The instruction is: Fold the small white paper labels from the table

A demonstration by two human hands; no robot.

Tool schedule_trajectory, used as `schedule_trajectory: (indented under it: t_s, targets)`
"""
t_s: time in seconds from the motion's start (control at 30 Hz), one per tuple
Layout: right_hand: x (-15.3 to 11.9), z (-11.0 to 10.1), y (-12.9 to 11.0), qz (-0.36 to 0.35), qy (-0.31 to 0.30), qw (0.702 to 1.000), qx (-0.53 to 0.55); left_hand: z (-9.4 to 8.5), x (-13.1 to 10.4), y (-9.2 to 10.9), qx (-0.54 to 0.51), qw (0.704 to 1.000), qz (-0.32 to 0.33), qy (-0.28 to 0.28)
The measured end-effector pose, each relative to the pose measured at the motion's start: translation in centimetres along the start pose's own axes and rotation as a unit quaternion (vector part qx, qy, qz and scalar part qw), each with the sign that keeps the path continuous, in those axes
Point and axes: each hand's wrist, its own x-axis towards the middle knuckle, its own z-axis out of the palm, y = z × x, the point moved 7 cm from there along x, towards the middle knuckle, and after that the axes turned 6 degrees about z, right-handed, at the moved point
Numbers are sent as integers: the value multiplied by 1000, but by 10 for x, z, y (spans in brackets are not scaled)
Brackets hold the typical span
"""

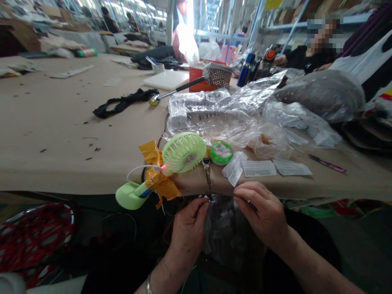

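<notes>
My left hand (pixel 189 222) and right hand (pixel 260 212) are both pinched on a clear plastic bag of small labels (pixel 225 230) in my lap, just below the bench (pixel 76 134) edge, near the green fan (pixel 183 152).

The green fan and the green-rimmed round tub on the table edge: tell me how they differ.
The green fan is larger and stands tilted on a taped stem; the green-rimmed tub is smaller and lies flat. The fan shows a slatted grille; the tub shows pale contents. The fan's base hangs past the table edge; the tub rests fully on it. Both are light green and round.
</notes>
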Motion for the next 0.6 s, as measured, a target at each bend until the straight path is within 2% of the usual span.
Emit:
schedule_trajectory:
  t_s: [0.1,0.17,0.3,0.4,0.47,0.53,0.6]
  targets:
    - [9,-2,7,-69,27,984,-163,5,4,-14,5,1000,-17,-7]
    - [12,3,12,-91,34,973,-211,6,6,-19,21,1000,-19,-1]
    - [12,3,16,-112,77,975,-178,17,6,-18,-7,1000,-15,-17]
    - [9,-4,16,-122,89,981,-124,33,4,-13,-110,990,-75,-41]
    - [3,-10,13,-137,92,982,-89,49,0,-7,-229,960,-143,-71]
    - [-7,-14,7,-152,90,982,-64,67,-3,6,-362,905,-199,-108]
    - [-18,-15,0,-165,75,982,-51,81,-3,20,-459,851,-220,-130]
